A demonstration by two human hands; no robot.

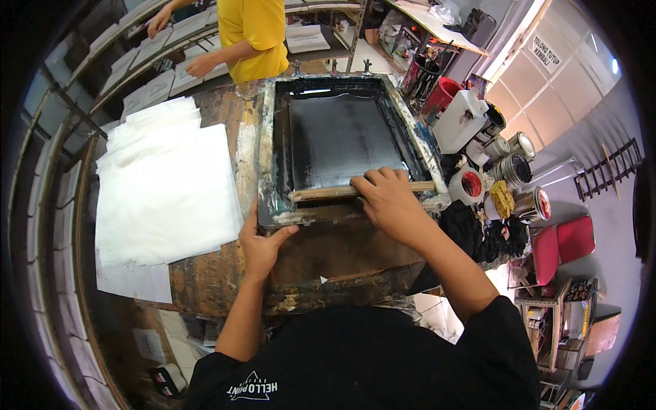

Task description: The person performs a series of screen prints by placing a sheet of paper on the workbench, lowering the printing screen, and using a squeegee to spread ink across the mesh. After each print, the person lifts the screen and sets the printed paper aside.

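A screen printing frame (266,157) with paint-stained wooden sides lies on the worktable, its mesh (335,137) coated with dark ink. My right hand (388,199) is wrapped over a wooden-handled squeegee (328,193) that lies across the near end of the mesh. At the frame's near left corner, my left hand (262,242) grips the edge, thumb along the front and fingers up the side. Left of the frame is a loose stack of white sheets (164,188).
Paint cans (523,145), a white jerrycan (459,121), a tape roll (467,184) and black rags (471,222) crowd the right side. Beyond the table, a person in a yellow shirt (253,37) reaches toward racks of sheets (147,96). A red chair (562,247) is at right.
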